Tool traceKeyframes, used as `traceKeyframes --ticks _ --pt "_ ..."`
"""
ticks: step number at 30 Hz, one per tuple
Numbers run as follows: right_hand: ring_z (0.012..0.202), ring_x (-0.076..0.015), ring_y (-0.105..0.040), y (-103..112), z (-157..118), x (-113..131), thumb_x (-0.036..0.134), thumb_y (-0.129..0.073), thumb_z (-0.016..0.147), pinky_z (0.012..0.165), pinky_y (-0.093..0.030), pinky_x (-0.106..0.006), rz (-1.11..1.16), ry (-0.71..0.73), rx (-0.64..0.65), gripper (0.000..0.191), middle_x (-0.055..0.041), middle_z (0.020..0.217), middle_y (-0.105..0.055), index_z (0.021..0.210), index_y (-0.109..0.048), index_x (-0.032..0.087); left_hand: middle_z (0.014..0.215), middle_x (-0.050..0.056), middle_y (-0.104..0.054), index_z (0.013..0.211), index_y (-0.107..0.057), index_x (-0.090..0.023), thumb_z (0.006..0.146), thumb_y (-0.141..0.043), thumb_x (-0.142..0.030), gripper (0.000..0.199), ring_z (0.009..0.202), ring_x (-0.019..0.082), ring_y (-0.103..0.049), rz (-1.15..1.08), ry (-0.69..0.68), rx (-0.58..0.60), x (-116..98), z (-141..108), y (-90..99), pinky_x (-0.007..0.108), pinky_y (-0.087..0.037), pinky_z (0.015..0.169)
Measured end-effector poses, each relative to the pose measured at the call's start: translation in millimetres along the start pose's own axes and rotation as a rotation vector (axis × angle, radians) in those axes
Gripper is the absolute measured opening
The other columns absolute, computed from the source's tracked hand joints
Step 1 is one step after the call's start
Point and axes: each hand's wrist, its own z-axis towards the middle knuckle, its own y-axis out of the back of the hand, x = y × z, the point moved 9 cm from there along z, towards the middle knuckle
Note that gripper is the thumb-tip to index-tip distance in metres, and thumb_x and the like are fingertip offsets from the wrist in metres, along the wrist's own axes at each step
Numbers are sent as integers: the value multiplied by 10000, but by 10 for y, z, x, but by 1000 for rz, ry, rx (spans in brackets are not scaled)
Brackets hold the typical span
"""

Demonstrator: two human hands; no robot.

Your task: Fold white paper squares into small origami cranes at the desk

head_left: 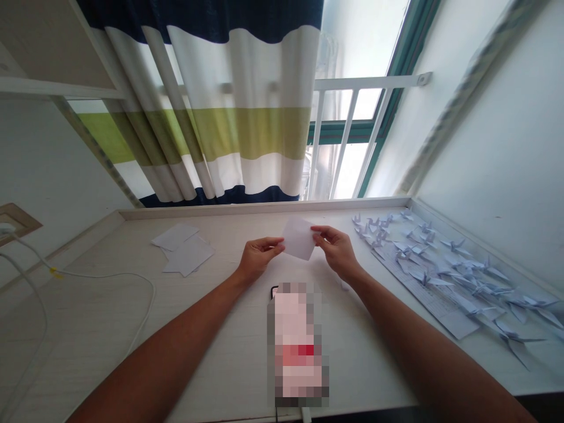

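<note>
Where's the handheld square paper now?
Head view: the square paper is just right of centre, held between left hand and right hand; loose sheets lie farther left, paper cranes farther right.

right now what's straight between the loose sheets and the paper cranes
In the head view, the left hand, the right hand and the white paper they hold.

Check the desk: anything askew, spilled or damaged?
Nothing looks spilled. The held sheet looks intact, but the papers at left lie askew, overlapping at different angles. The phone is blurred, so can't be judged.
</note>
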Motion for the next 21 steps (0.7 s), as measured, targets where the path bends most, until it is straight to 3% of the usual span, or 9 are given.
traceKeyframes --ticks 5,13,21 --pt "915 -235 -676 3 -8 -5 461 -788 770 846 -555 -414 9 -14 -18 359 -84 1029 -766 1025 -774 210 930 83 -793 965 -814 -189 644 -898 -374 379 836 212 -714 8 12 0 25 1 -2 368 -568 833" --pt "907 -240 -694 47 12 -26 407 -841 722 869 -554 -424 48 -50 -26 357 -85 981 -785 1010 -794 201 1019 90 -782 1026 -802 -187 667 -884 -387 419 935 216 -695 32 -56 -25 3 47 68 365 -545 890" --pt "931 -286 -742 39 31 -34 437 -861 693 928 -569 -483 34 -29 9 426 -87 950 -802 1039 -789 201 994 72 -790 990 -815 -224 725 -840 -386 311 878 224 -693 307 -164 -94 -138 77 217 383 -524 893"
